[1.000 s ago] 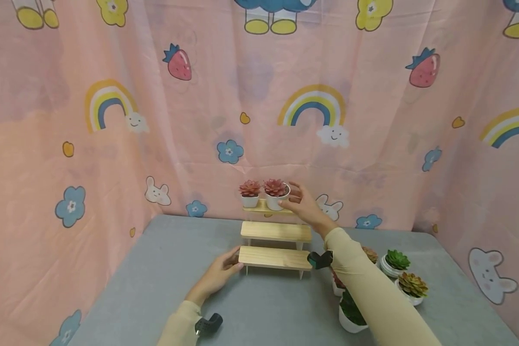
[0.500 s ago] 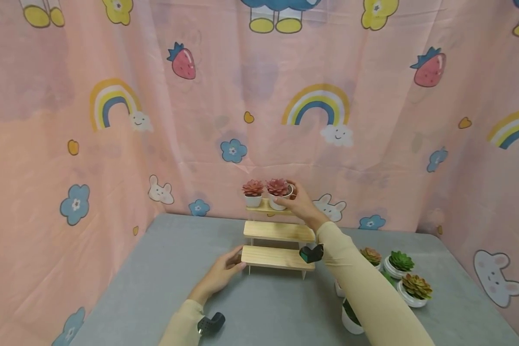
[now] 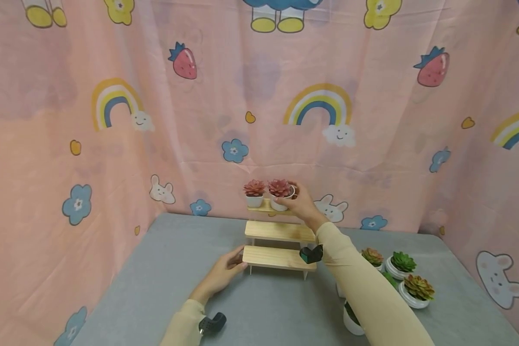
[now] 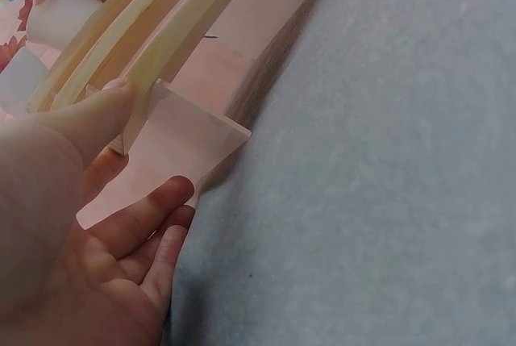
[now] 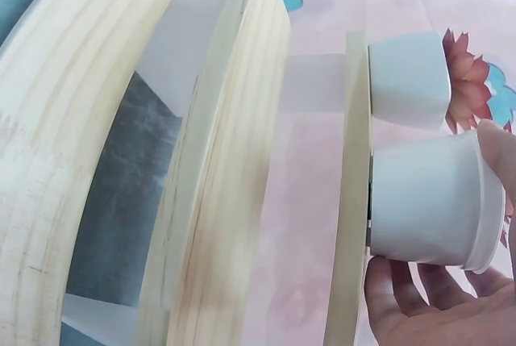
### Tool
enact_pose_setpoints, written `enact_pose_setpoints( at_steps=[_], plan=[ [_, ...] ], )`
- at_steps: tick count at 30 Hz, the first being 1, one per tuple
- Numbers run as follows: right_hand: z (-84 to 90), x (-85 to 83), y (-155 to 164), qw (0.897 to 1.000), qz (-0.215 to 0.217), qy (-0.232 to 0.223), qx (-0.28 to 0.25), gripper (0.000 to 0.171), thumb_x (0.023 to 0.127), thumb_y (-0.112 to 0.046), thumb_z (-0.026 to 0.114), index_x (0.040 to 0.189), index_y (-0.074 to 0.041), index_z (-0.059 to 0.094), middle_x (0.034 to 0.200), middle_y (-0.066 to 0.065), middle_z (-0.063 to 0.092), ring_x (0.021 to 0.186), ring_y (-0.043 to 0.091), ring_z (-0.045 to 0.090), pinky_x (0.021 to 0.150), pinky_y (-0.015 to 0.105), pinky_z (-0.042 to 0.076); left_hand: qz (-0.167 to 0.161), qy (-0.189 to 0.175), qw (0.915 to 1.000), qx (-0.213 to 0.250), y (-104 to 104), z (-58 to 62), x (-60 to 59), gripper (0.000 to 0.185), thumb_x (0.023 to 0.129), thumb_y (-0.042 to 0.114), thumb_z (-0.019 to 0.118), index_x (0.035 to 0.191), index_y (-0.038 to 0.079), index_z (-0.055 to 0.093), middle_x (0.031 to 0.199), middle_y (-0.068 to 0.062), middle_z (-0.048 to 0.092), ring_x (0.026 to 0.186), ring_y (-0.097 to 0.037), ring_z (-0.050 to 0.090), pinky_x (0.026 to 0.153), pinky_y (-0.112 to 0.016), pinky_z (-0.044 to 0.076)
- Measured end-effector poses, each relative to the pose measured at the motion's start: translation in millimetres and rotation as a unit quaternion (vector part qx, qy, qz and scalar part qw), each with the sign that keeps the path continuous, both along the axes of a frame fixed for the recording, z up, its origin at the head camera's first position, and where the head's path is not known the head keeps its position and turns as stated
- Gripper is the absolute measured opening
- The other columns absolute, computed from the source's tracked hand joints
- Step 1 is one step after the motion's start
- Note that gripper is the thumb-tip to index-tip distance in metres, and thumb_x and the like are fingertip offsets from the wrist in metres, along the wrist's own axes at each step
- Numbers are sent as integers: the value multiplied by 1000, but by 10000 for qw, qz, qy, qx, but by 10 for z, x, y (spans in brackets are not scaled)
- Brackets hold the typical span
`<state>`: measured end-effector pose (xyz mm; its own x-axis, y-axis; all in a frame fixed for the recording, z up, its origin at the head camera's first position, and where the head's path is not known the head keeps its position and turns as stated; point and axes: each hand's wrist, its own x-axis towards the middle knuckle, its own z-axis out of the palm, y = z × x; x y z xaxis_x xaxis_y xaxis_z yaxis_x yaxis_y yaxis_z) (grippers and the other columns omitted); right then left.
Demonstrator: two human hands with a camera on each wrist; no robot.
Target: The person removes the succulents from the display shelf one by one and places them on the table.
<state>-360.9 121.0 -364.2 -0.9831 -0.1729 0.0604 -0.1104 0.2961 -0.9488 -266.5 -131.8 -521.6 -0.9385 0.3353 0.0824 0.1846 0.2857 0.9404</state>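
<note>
A three-tier stand with pale wooden boards [image 3: 281, 231] and clear side panels [image 4: 181, 132] stands on the grey table. At its left end my left hand [image 3: 219, 275] holds the lowest tier, the thumb on the board's edge and the fingers by the side panel. My right hand [image 3: 303, 204] grips a round white pot with a pinkish-red succulent [image 3: 279, 188], fingers on its right side. In the right wrist view, the base of this white pot [image 5: 427, 205] meets the top board. Just left of it sits a smaller potted red succulent [image 3: 254, 192].
Several more potted succulents stand on the table's right side, among them a green one [image 3: 403, 262], a yellow-orange one [image 3: 418, 287] and an orange one [image 3: 373, 257]. My right forearm [image 3: 367, 288] partly hides others. A pink patterned curtain [image 3: 207, 120] hangs behind the table.
My right wrist has shifted left over the stand, and its fingers sit closer round the pot. The left hand stays at the stand's end. The head view has moved slightly.
</note>
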Motion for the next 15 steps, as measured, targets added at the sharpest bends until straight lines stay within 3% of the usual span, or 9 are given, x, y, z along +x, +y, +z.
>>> enact_pose_setpoints(
  at_steps=[7,15],
  plan=[
    [13,72,105,10000,47,35,-31,77,92,-16,75,155,-8,33,147,22,48,129,34,52,103,45,52,4,49,9999,-104,25,31,21,63,103,27,60,156,3,36,137,-22,62,129,-37,58,112,-59,42],
    [42,209,237,9999,40,143,78,79,91,-18,75,156,-9,31,149,19,48,132,32,52,98,33,52,75,41,9998,-204,26,7,13,62,103,26,60,156,3,36,136,-22,63,129,-38,58,113,-58,42]
  ],
)
